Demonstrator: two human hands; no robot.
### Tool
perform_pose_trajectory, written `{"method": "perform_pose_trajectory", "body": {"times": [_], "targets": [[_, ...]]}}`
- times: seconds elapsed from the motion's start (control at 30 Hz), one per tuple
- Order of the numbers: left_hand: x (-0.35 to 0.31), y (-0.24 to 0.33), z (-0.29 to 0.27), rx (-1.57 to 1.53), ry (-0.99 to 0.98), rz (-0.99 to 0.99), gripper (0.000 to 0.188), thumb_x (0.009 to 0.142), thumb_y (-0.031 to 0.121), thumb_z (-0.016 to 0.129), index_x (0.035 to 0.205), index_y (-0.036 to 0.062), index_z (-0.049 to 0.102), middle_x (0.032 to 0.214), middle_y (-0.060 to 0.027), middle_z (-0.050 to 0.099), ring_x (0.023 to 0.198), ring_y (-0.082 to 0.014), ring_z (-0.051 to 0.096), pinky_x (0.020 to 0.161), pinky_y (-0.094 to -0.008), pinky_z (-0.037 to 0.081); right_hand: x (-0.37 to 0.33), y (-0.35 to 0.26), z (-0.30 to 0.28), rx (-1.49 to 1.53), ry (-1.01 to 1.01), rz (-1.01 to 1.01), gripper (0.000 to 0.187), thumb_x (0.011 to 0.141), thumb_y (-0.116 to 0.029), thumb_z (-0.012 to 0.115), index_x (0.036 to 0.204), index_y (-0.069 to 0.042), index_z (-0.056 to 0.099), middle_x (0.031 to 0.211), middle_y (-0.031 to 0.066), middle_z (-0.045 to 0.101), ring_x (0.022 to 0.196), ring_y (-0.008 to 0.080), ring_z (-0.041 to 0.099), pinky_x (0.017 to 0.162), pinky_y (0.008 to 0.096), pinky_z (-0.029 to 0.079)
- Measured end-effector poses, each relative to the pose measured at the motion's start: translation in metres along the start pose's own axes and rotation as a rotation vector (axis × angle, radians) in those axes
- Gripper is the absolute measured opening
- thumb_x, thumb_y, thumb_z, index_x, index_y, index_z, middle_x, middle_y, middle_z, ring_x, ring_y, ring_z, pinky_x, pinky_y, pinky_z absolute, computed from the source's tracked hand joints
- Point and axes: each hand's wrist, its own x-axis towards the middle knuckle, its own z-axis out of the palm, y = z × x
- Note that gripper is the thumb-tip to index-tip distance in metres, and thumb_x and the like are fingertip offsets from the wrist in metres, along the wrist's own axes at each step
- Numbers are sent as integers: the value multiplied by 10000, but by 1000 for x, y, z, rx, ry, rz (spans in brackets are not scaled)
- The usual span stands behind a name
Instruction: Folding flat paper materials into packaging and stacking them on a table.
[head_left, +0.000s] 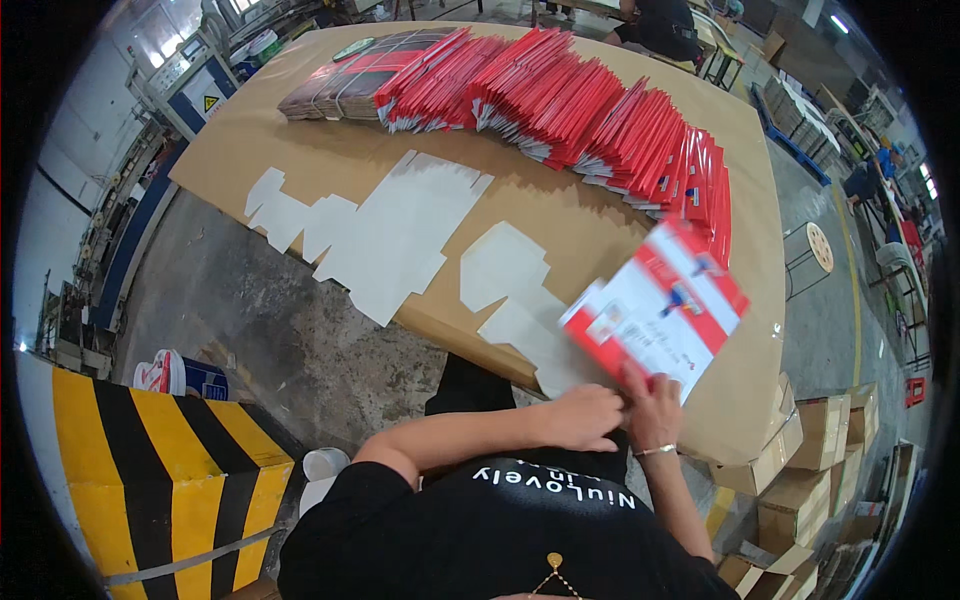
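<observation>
My right hand (652, 408) grips the lower edge of a flat red-and-white printed carton (655, 310), tilted and a little blurred above the table's front right part. Close beside it, my left hand (583, 418) is curled at the table's front edge; what it may hold is hidden. Just beyond that hand lies a white die-cut card blank (535, 325), blank side up. A larger white blank (400, 225) lies to the left, jutting past the edge. Across the far side, a long curved row of flat red cartons (570, 100) leans in overlapping layers.
A strapped bundle (360, 80) lies at the far left of the brown-covered table (400, 150). Yellow-and-black striped casing (170, 470) stands at my left, near a bucket (185, 375). Cardboard boxes (790, 510) and a round stool (808, 248) are on the right. Another person (665, 25) sits beyond.
</observation>
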Motion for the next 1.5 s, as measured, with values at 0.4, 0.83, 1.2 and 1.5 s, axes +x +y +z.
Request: {"method": "perform_pose_trajectory", "body": {"times": [0.4,0.83,1.2,1.5], "targets": [[-92,-87,-4,404,269,-488,1161,619,485,864,1542,73,293,1579,-283,230,1467,-461,219,1200,-565,179,26,-38,28,39,-208,-122,682,929,-537,552,1544,-303,371,1628,106,272,1521,396,119,1205,598,79],[-28,-117,-71,-119,-372,-245,262,911,217,631,1098,45,694,926,-154,716,871,-351,673,768,-442,534,-4,48,-4,451,391,-388,459,854,-223,688,1308,-204,630,1496,244,429,1407,451,379,1146,609,267],[-53,-77,-4,511,289,-154,341,805,279,734,1052,76,617,1103,-103,667,1094,-280,627,812,-412,528,20,22,-8,55,-197,-216,596,859,-512,676,1401,-303,542,1206,85,506,1133,285,465,994,485,337],[-142,-145,-74,335,365,-229,351,785,141,785,1112,33,720,1405,-125,502,1218,-281,550,976,-398,483,22,34,3,251,-150,-338,649,810,-451,744,1403,-262,559,1453,158,419,1422,381,331,1177,595,198]]}}
